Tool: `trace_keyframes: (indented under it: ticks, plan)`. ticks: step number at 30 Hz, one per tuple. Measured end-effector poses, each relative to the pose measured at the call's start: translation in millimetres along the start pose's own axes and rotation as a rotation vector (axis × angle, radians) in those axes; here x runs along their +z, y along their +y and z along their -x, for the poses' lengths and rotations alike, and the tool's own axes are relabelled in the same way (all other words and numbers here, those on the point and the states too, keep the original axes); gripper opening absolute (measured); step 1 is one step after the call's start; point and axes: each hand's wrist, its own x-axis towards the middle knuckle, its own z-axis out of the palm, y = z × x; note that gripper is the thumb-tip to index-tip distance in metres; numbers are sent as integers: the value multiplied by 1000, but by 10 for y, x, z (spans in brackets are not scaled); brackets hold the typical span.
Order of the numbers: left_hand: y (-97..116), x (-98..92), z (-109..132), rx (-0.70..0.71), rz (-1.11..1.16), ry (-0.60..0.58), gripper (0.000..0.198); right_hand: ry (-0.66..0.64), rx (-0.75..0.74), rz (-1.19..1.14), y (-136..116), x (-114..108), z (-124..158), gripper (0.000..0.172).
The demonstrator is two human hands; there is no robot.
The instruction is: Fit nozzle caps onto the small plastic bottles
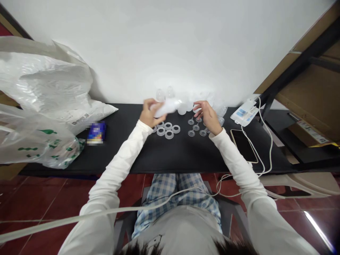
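Observation:
My left hand (pixel 151 113) is closed around a white bottle-like thing (pixel 168 107), smeared by motion and tilted with its far end to the right. Just below that hand lie several translucent white rings (pixel 169 134) on the black table. My right hand (pixel 207 114) hovers with bent fingers apart, and nothing shows between them. Several small clear discs with tabs (pixel 191 133) lie beneath and left of it. Clear dome-shaped caps (pixel 160 94) stand by the wall behind my left hand. Whitish round pieces (pixel 182 109) sit between the hands, too blurred to name.
White plastic bags (pixel 47 81) and a blue packet (pixel 96 133) are at the left. To the right are a phone (pixel 244 146), a blue-and-white package (pixel 244 112) and a white cable (pixel 271 148). A dark shelf frame (pixel 300 67) borders the table (pixel 180 159).

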Motion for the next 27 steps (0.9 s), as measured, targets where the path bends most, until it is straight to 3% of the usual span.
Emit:
trace_keyframes:
  ticks: [3,5,7,10,14,17,19,22,25,27]
  plan:
    - [338,72,-80,430,81,-172,47,-40,176,-48,-70,102,-45,69]
    - [501,126,-141,502,129,-183,47,-20,262,41,-49,121,-46,68]
    - [625,164,-177,454,196,-159,48,57,298,106,4,123,-21,68]
    - [782,211,-179,214,335,-84,48,200,205,190,75,143,55,69]
    - [902,325,-209,-316,554,-27,63,348,-116,465,141,163,131,69]
    - [812,380,-291,-687,758,-296,73,262,-446,660,252,75,111,63]
    - [651,340,-341,-854,838,-510,71,145,-563,731,350,-49,82,59]
    - [349,167,-369,-1010,884,-634,67,107,-495,729,464,-310,74,53]
    - [147,-29,-341,-1084,928,-557,70,229,-364,633,487,-577,122,51]
    - [121,-97,-303,-1092,967,-460,69,336,-306,551,465,-699,164,52]
